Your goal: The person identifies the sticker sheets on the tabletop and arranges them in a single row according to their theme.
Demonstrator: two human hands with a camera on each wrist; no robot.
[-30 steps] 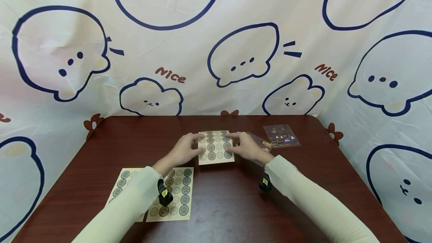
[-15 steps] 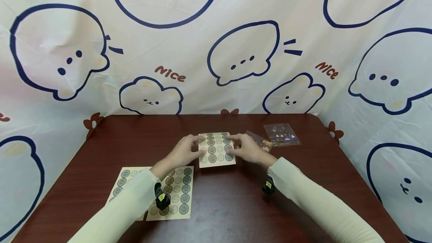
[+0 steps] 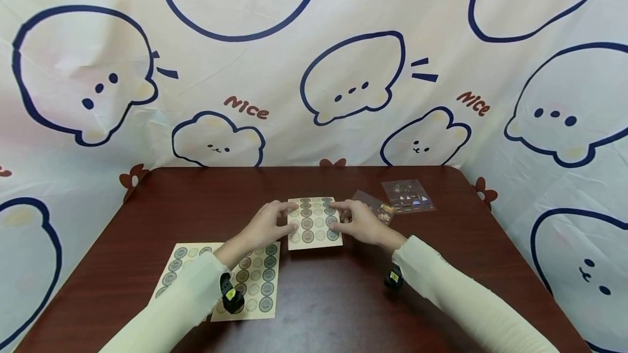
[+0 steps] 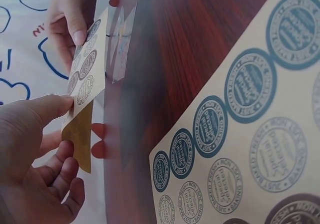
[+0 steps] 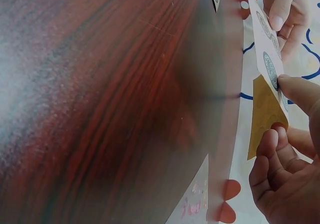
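Both hands hold a cream sticker sheet [image 3: 314, 223] with rows of round labels, raised above the table in the head view. My left hand [image 3: 265, 225] pinches its left edge, thumb on the printed face. On the opposite edge, my right hand [image 3: 362, 223] pinches the sheet the same way. In both wrist views a yellow-brown surface [image 5: 267, 112] shows below the printed face; whether it is the sheet's underside or a folded part I cannot tell. Another larger sticker sheet [image 3: 265, 309] lies under the left forearm, partly over or beside a second sheet [image 3: 169, 263].
Two clear plastic sheets with small coloured stickers lie at the back right: one nearer [image 3: 385, 212] behind the right hand, one farther [image 3: 407, 187]. The dark red-brown table [image 3: 333, 304] ends at a patterned cloth backdrop [image 3: 284, 70].
Both hands and the held sticker sheet have come slightly nearer the person. The grip on both edges is the same, and the sheets on the table have stayed in place.
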